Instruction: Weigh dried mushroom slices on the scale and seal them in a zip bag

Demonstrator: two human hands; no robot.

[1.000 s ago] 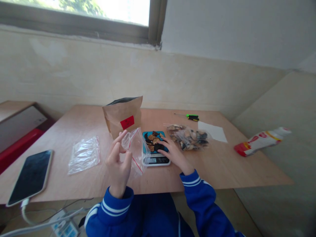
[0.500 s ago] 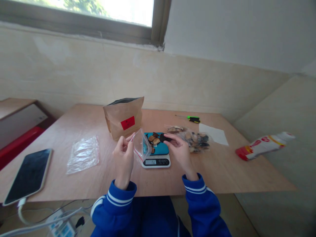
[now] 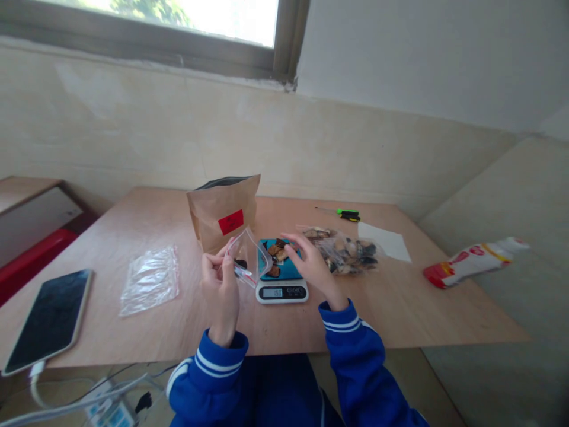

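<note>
My left hand (image 3: 221, 284) pinches the edge of a clear zip bag (image 3: 262, 256), whose mouth gapes toward the scale. A dark dried piece (image 3: 241, 263) shows inside that bag. My right hand (image 3: 309, 261) hovers over the right side of the scale, fingers apart and holding nothing. On the blue top of the white kitchen scale (image 3: 282, 293) lie several brown dried slices (image 3: 277, 251), partly hidden by the bag. Beside my right hand are filled clear bags of dried slices (image 3: 351, 254).
Behind the zip bag stands a brown paper pouch (image 3: 222, 207) with a red label. Flat empty bags (image 3: 150, 280) and a tablet on a cable (image 3: 48, 317) lie to the left. Screwdrivers (image 3: 349, 214), white paper (image 3: 386, 242) and a red-and-white bottle (image 3: 471, 262) are on the right.
The dark piece has left my right hand and now shows in the zip bag. My right hand's fingers have spread above the scale. The bag has shifted slightly left.
</note>
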